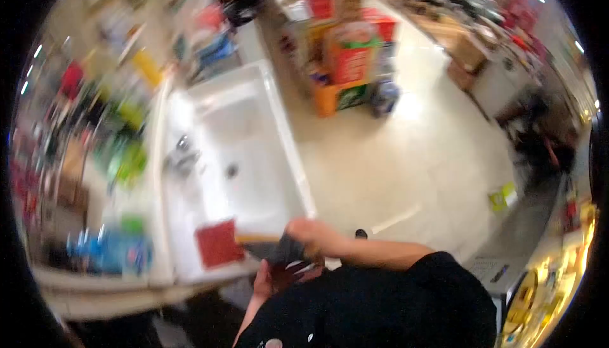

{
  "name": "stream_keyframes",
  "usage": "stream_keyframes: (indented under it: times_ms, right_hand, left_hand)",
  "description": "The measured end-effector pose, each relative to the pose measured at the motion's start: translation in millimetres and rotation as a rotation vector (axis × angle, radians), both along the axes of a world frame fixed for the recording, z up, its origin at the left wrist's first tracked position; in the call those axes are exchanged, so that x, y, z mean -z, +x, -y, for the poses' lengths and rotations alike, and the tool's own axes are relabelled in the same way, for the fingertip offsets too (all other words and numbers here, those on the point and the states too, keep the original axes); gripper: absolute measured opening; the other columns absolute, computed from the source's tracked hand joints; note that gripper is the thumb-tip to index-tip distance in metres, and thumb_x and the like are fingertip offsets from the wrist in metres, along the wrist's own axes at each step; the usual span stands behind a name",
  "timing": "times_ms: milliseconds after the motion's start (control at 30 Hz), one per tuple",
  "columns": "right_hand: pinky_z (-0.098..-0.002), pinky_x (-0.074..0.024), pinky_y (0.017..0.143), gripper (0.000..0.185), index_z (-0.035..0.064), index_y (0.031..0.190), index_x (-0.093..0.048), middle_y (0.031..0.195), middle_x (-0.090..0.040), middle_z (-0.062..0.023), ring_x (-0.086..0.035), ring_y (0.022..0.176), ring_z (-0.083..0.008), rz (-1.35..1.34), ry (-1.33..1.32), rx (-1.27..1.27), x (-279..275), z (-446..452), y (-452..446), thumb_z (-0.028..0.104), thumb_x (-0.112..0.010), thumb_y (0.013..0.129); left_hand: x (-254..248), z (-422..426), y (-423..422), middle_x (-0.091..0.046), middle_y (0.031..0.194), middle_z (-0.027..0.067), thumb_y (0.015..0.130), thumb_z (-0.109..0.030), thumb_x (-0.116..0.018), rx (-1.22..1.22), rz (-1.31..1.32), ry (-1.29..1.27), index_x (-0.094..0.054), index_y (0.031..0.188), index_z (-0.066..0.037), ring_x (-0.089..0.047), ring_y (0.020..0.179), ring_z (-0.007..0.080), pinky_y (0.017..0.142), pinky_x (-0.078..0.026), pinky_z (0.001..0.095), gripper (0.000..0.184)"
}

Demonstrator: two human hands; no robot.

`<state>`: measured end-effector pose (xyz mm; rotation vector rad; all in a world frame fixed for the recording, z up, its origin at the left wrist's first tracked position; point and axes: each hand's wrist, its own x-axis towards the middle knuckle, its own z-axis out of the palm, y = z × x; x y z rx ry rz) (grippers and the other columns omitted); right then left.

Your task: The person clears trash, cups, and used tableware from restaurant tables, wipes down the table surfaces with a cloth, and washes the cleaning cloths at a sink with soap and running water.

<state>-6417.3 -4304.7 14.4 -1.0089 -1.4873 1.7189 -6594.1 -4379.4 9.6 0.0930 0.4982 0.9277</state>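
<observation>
The view is smeared by motion. My right hand (314,235) is closed on a dark grey, flat piece (276,251) that looks like cloth or a pad; its exact kind is unclear. My left hand (262,283) is lower and closer to my body, just beneath the grey piece. Its fingers are partly hidden, with something dark red beside them. A red square pad (219,244) lies at the near end of a white sink (292,158), left of the grey piece. A thin tan strip (252,238) shows between the pad and the grey piece.
A faucet (184,154) stands on the sink's left side. Blue plastic bottles (117,250) are left of the sink. Ahead on the floor are an orange and green carton (349,85) and other boxes. A green packet (502,197) lies on the floor at right.
</observation>
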Motion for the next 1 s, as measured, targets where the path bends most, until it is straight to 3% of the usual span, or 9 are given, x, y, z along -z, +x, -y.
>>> stream_keyframes:
  times_ms: [67, 133, 200, 267, 367, 600, 667, 767, 1000]
  right_hand:
    - [-0.0271, -0.0375, 0.087, 0.034, 0.0031, 0.097, -0.059, 0.093, -0.057, -0.0026, -0.047, 0.095, -0.0085, 0.052, -0.302, -0.201, 19, -17, 50, 0.033, -0.044, 0.092]
    - [-0.0266, -0.0361, 0.089, 0.034, 0.0033, 0.102, -0.059, 0.098, -0.059, -0.003, -0.048, 0.097, -0.0095, -0.066, -0.22, -0.244, 41, -37, 107, 0.032, -0.043, 0.093]
    - [-0.0264, -0.0347, 0.092, 0.034, 0.0039, 0.106, -0.059, 0.105, -0.059, -0.0046, -0.049, 0.101, -0.0111, -0.035, -0.077, -0.243, 41, -53, 176, 0.03, -0.042, 0.094]
    - [-0.0271, -0.0374, 0.09, 0.034, 0.0044, 0.108, -0.059, 0.108, -0.059, -0.0076, -0.051, 0.102, -0.0136, -0.065, -0.128, -0.173, 49, -79, 242, 0.031, -0.045, 0.092]
    - [-0.0302, -0.045, 0.081, 0.043, 0.0039, 0.116, -0.053, 0.102, -0.06, -0.0108, -0.056, 0.096, -0.0175, 0.275, -0.188, 0.427, 23, -118, 352, 0.034, -0.054, 0.086]
    - [-0.0274, -0.0432, 0.074, 0.039, 0.002, 0.102, -0.059, 0.089, -0.061, -0.0067, -0.053, 0.084, -0.0111, 0.225, -0.061, 0.685, 46, -231, 507, 0.037, -0.054, 0.085]
    - [-0.0264, -0.0436, 0.073, 0.036, 0.001, 0.099, -0.061, 0.087, -0.062, -0.0039, -0.054, 0.08, -0.0101, 0.25, -0.43, 0.773, 12, -260, 542, 0.033, -0.057, 0.085]
    - [-0.024, -0.044, 0.07, 0.024, -0.0007, 0.093, -0.064, 0.079, -0.063, -0.001, -0.054, 0.075, -0.0077, 0.045, -0.157, 1.03, 46, -312, 615, 0.021, -0.055, 0.087]
    - [-0.0233, -0.0435, 0.065, 0.025, -0.0036, 0.087, -0.062, 0.078, -0.063, -0.0041, -0.055, 0.071, -0.0087, 0.371, -0.103, 1.318, 0, -402, 810, 0.019, -0.052, 0.088]
  left_hand:
    - [48, -54, 54, -0.056, 0.11, 0.0137, 0.09, -0.021, -0.043, -0.068, -0.413, -0.013, -0.05, 0.113, 0.004, -0.053, 0.1, 0.0222, 0.088, -0.041, 0.0325, 0.035]
    - [56, -104, 104, -0.057, 0.107, 0.0132, 0.089, -0.017, -0.043, 0.072, -0.901, 0.448, -0.052, 0.11, 0.004, -0.054, 0.1, 0.0218, 0.088, -0.041, 0.0327, 0.031]
    - [26, -138, 181, -0.058, 0.105, 0.0125, 0.087, -0.012, -0.042, -0.051, -0.626, 0.281, -0.053, 0.107, 0.006, -0.054, 0.101, 0.0221, 0.088, -0.042, 0.0322, 0.03]
    - [44, -180, 233, -0.057, 0.107, 0.0123, 0.082, -0.004, -0.043, 0.043, -0.811, 0.478, -0.052, 0.108, 0.007, -0.053, 0.101, 0.0223, 0.088, -0.042, 0.0324, 0.029]
    - [23, -239, 355, -0.055, 0.108, 0.0108, 0.078, 0.007, -0.046, -0.163, -0.551, 0.626, -0.051, 0.111, 0.005, -0.053, 0.099, 0.0197, 0.088, -0.041, 0.0317, 0.033]
    - [19, -388, 543, -0.06, 0.096, 0.0079, 0.082, 0.001, -0.051, 0.297, -0.603, 0.719, -0.055, 0.102, 0.001, -0.058, 0.088, 0.0188, 0.079, -0.047, 0.0322, 0.021]
    - [1, -431, 592, -0.062, 0.086, 0.0039, 0.079, 0.002, -0.054, 0.382, -0.564, 0.734, -0.061, 0.094, 0.001, -0.058, 0.079, 0.0137, 0.075, -0.047, 0.0274, 0.017]
    - [6, -508, 671, -0.061, 0.081, 0.0038, 0.077, -0.005, -0.061, 0.528, -0.626, 0.84, -0.061, 0.088, 0.0, -0.057, 0.073, 0.0125, 0.067, -0.047, 0.0268, 0.012]
    - [17, -647, 897, -0.06, 0.08, 0.0042, 0.072, -0.014, -0.071, 1.037, -0.524, 0.597, -0.06, 0.086, 0.0, -0.056, 0.068, 0.0123, 0.06, -0.045, 0.026, 0.022]
